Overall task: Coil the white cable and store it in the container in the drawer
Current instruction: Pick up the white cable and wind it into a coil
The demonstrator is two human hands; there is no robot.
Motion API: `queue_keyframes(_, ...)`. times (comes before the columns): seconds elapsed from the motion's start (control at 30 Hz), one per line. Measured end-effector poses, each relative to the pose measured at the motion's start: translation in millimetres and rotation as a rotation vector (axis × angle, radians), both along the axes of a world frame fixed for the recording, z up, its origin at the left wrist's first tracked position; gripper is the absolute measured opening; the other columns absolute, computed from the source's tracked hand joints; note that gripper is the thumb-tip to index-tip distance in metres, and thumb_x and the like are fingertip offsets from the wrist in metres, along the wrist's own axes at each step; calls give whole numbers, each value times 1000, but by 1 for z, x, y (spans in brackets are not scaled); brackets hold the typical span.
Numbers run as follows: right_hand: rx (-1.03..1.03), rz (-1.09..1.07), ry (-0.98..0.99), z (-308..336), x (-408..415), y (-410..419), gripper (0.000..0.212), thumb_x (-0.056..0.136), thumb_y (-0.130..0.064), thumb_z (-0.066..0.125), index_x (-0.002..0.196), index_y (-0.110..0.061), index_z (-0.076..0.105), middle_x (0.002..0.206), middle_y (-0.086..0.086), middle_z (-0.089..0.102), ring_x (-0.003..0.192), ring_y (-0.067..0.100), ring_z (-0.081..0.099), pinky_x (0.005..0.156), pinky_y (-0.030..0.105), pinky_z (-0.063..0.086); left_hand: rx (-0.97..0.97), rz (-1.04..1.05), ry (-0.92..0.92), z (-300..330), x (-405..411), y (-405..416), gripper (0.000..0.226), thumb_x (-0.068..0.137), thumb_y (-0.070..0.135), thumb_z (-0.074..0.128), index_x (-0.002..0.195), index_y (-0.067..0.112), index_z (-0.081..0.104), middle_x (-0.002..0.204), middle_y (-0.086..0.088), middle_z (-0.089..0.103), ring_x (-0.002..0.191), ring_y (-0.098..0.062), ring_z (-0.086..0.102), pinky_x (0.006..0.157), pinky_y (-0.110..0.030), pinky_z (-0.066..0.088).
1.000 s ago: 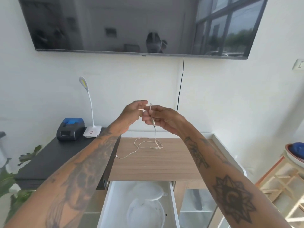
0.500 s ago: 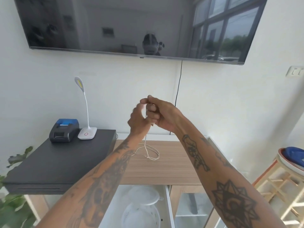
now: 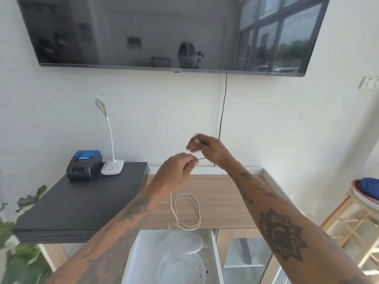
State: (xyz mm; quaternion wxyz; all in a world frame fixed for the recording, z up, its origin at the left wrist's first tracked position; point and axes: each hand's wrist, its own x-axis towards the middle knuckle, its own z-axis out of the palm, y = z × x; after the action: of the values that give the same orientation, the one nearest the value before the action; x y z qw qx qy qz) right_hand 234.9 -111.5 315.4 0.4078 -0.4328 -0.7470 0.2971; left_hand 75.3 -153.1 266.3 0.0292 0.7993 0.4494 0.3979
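The white cable [image 3: 187, 212] hangs in loose loops over the wooden counter [image 3: 217, 203], reaching down to the drawer's edge. My right hand [image 3: 207, 147] is raised and pinches the cable's upper end between its fingertips. A little lower and to the left, my left hand [image 3: 178, 171] is closed on the cable; a short taut stretch runs between the two hands. Below, the white drawer [image 3: 215, 257] stands pulled out. In it sits a round clear container [image 3: 182, 267], with its clear lid [image 3: 184, 242] lying just behind it.
A black cabinet top [image 3: 78, 206] on the left carries a small black and blue printer [image 3: 85, 167] and a white desk lamp [image 3: 110, 140]. A TV [image 3: 164, 31] hangs on the wall above. A plant [image 3: 18, 242] is at lower left, a wooden rack [image 3: 356, 222] at right.
My hands were pressed together at chest height and have drawn apart: the right one rose, the left one dropped. The hanging loops now dangle lower, near the drawer's front.
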Motion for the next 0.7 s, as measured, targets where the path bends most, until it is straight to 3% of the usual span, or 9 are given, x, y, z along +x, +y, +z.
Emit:
queue_keyframes(0.1, -267, 131, 10, -20, 3, -11, 29, 106, -24, 39, 100, -12, 64, 91, 9, 76, 61, 21, 68, 60, 22, 49, 21, 69, -17, 33, -22, 13, 16, 90, 38, 67, 93, 24, 74, 77, 2, 60, 69, -16, 58, 68, -36, 51)
queue_keyframes(0.23, -393, 256, 401, -21, -3, -21, 40, 107, -35, 31, 110, -8, 60, 61, 1, 61, 44, 14, 37, 49, 26, 35, -115, 77, -190, 59, -32, 29, 12, 81, 40, 76, 82, 28, 75, 78, 2, 59, 68, -7, 56, 65, -27, 44)
queue_keyframes(0.3, -420, 319, 528, -14, -6, -26, 38, 107, -31, 35, 115, -5, 61, 52, -4, 42, 43, 12, 33, 49, 24, 37, -142, 56, -283, 61, -26, 34, 7, 84, 35, 74, 82, 29, 76, 81, 3, 63, 70, -5, 55, 65, -23, 42)
queue_keyframes(0.37, -441, 405, 635, -6, -4, -29, 35, 106, -24, 39, 121, 0, 60, 50, -7, 34, 41, 10, 32, 58, 28, 50, -159, 30, -389, 59, -18, 34, 8, 88, 30, 70, 83, 31, 76, 85, 9, 72, 70, -1, 56, 65, -18, 40)
queue_keyframes(0.43, -457, 497, 740, 1, 2, -33, 33, 106, -17, 38, 117, 3, 63, 59, -3, 52, 40, 10, 43, 72, 36, 59, -189, -4, -476, 57, -8, 34, 12, 89, 24, 67, 85, 31, 76, 88, 12, 76, 72, -3, 58, 66, -18, 42)
queue_keyframes(0.5, -476, 576, 780, 10, 8, -40, 32, 105, -14, 39, 112, -1, 67, 96, 9, 73, 62, 14, 70, 62, 29, 60, -248, -45, -564, 53, 0, 33, 24, 88, 13, 61, 85, 32, 76, 89, 10, 78, 72, -7, 60, 62, -21, 46)
queue_keyframes(0.57, -488, 657, 796, 15, 13, -45, 29, 103, -12, 41, 119, -1, 63, 119, 14, 71, 98, 20, 74, 49, 19, 54, -320, -55, -647, 46, 8, 30, 29, 88, 10, 54, 85, 30, 75, 73, 15, 74, 60, -1, 59, 51, -20, 47)
queue_keyframes(0.6, -495, 708, 818, 17, 14, -45, 29, 102, -9, 41, 123, 2, 59, 124, 16, 68, 107, 23, 71, 50, 18, 54, -343, -40, -656, 41, 11, 28, 26, 90, 14, 52, 81, 27, 73, 62, 17, 69, 52, 1, 55, 49, -20, 47)
queue_keyframes(0.7, -471, 827, 920, 24, 9, -41, 30, 102, 4, 36, 128, 9, 49, 130, 26, 62, 117, 35, 64, 83, 32, 59, -382, -73, -558, 20, 23, 17, 32, 100, 31, 49, 72, 25, 60, 52, 12, 60, 42, -2, 48, 49, -24, 45)
